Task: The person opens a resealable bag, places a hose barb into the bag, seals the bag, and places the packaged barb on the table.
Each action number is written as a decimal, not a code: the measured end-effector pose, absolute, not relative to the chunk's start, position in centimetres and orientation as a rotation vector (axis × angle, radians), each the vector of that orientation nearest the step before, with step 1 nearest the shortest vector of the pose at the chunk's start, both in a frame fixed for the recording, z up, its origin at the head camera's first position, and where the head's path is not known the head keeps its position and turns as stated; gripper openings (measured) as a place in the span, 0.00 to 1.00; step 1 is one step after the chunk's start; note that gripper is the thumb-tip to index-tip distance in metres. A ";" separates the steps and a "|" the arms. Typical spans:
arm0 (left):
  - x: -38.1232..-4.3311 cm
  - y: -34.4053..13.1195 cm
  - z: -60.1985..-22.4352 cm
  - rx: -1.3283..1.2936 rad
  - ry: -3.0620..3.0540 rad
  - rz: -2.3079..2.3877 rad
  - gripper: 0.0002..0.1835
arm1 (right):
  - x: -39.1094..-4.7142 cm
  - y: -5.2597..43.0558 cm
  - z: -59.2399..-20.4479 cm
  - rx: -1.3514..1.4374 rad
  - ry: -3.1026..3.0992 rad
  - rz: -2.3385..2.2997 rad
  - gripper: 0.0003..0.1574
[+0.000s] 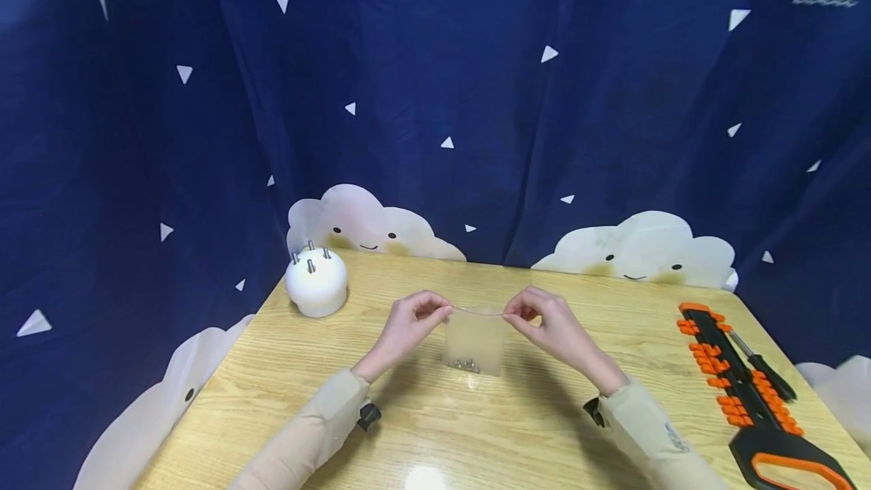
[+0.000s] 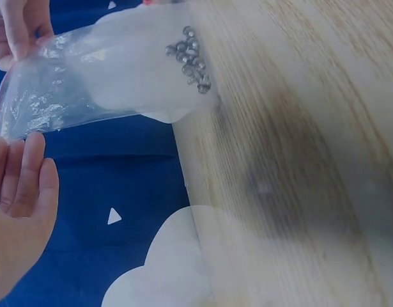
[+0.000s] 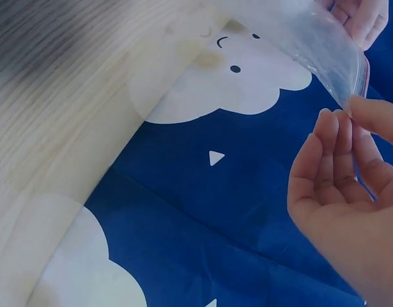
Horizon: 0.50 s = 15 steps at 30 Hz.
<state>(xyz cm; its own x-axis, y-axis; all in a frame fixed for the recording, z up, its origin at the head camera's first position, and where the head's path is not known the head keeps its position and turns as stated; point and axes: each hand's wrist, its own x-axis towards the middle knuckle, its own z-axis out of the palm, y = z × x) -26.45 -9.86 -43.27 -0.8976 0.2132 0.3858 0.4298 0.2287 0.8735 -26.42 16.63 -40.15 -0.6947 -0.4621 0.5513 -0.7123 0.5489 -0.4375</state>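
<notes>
A clear zip bag [image 1: 475, 342] hangs upright over the table between both hands. Small shiny metal screws or nuts [image 2: 190, 59] lie gathered at its bottom; their exact kind is hard to tell. My left hand [image 1: 413, 321] pinches the bag's top left corner between thumb and fingers. At the opposite top corner, my right hand [image 1: 550, 326] pinches the edge in the same way. In the right wrist view, the reddish zip strip [image 3: 366, 71] runs along the top edge between the hands. Whether the bag's mouth is sealed, I cannot tell.
A white rounded object [image 1: 316, 286] with several upright metal studs stands at the back left of the wooden table [image 1: 422, 429]. Along the right side lie a black-and-orange tool holder [image 1: 738, 376] and a screwdriver [image 1: 772, 376]. A dark blue curtain [image 1: 435, 97] hangs behind.
</notes>
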 end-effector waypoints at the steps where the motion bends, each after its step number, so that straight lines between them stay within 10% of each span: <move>1: -26.5 -9.8 -43.3 -0.612 -2.311 -1.725 0.05 | -26.3 16.6 -40.1 0.959 -2.414 0.928 0.06; 15: -26.2 -9.6 -43.1 -0.612 -2.298 -1.702 0.05 | -26.5 16.8 -41.0 0.832 -2.366 0.925 0.05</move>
<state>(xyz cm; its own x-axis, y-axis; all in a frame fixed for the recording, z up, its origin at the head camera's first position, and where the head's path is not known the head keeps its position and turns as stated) -26.20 -9.63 -43.14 -0.8899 0.1996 0.4102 0.4505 0.2439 0.8588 -26.52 16.79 -41.05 -0.7089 -0.3650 0.6035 -0.6776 0.5900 -0.4391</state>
